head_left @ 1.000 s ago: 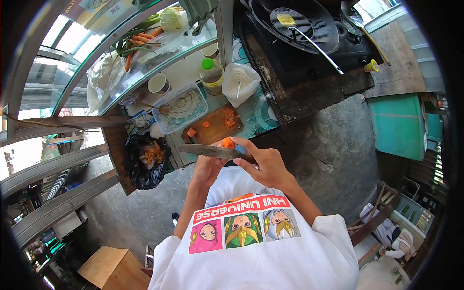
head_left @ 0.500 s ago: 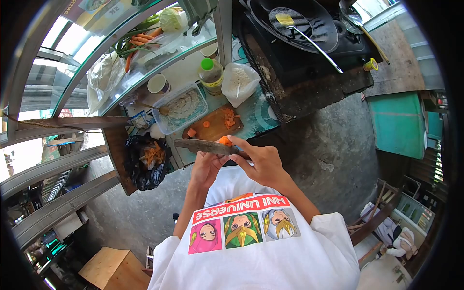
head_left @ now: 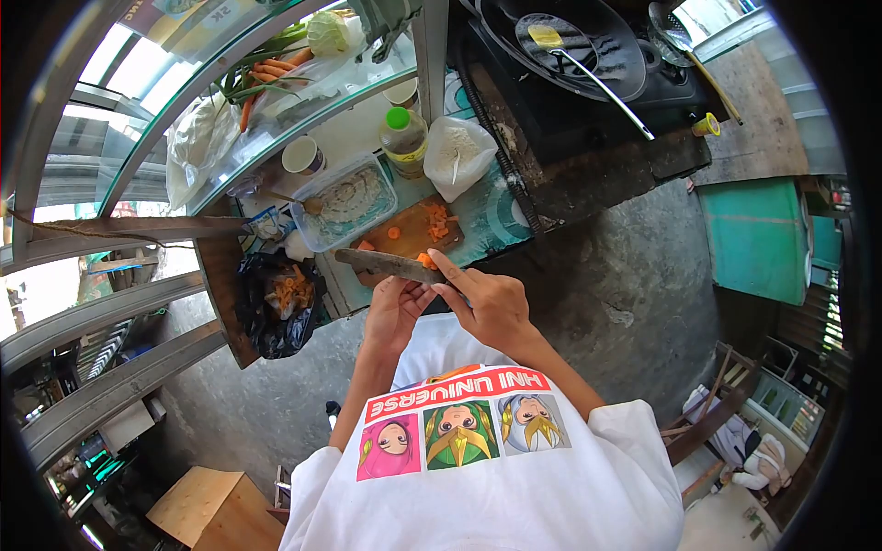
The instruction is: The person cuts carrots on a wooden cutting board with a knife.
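My right hand (head_left: 491,301) grips a knife (head_left: 381,264), its wide, dull blade pointing left. A small piece of carrot (head_left: 426,261) sits by the blade's upper edge, at the tip of my right index finger. Just under the blade, my left hand (head_left: 393,317) has its fingers curled close together; what they hold, if anything, is hidden. Beyond the knife lies a wooden cutting board (head_left: 424,241), partly covered by the blade. On it are a carrot slice (head_left: 393,232) and a cluster of diced carrot (head_left: 439,219).
Around the board stand a plastic tub (head_left: 354,197) with whitish residue, a green-capped bottle (head_left: 402,142) and a bag of white powder (head_left: 457,156). Peelings fill a black bag (head_left: 253,317) at left. A wok (head_left: 588,46) sits on the stove; a glass case (head_left: 303,115) holds vegetables.
The knife has tilted, its handle end now lower relative to the tip, and the carrot piece shows slightly lower against the blade's edge. Both hands stay close together; the whole view shifts slightly.
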`<state>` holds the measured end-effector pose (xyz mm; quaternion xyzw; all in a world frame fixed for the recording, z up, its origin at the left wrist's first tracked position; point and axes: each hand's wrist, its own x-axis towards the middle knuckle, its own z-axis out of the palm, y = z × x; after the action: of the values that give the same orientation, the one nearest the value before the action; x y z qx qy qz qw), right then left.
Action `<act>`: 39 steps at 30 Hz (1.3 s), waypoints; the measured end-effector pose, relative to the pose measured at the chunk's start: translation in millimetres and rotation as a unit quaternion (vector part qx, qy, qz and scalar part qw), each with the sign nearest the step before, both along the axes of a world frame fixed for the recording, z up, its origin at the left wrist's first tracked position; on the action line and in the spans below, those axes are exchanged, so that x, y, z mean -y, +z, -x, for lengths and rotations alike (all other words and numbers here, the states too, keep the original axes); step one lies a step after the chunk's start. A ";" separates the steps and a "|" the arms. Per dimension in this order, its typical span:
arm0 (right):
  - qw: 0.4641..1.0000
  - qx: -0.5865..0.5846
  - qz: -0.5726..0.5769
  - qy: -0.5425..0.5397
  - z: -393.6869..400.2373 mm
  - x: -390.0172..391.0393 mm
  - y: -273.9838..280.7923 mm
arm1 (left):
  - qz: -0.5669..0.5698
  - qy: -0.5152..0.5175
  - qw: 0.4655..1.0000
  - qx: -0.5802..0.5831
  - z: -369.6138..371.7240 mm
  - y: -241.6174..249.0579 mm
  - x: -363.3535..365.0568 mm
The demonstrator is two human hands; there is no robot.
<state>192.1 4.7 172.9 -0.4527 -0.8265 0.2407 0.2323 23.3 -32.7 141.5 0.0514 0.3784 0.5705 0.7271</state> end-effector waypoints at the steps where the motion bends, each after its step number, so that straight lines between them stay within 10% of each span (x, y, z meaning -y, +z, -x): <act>1: 1.000 0.000 0.000 0.000 0.4 0.3 -1.8 | 0.017 0.004 1.000 -0.008 -0.9 1.3 -0.6; 10: 0.961 -0.142 0.233 -0.041 2.2 1.1 -20.1 | 0.075 -0.002 0.997 -0.010 4.2 -11.4 1.3; 21: 0.729 -0.411 0.545 -0.053 -3.4 -13.1 -31.5 | 0.099 -0.027 0.994 0.024 7.9 -4.1 -4.7; 39: 0.884 -0.259 0.367 -0.128 11.1 -27.7 -173.4 | 0.033 -0.040 0.999 -0.010 12.1 4.7 -5.5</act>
<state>181.1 32.3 -0.5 -0.5294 -0.5242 0.6036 0.2839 11.2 -27.2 146.2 0.0486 0.4020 0.5278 0.7466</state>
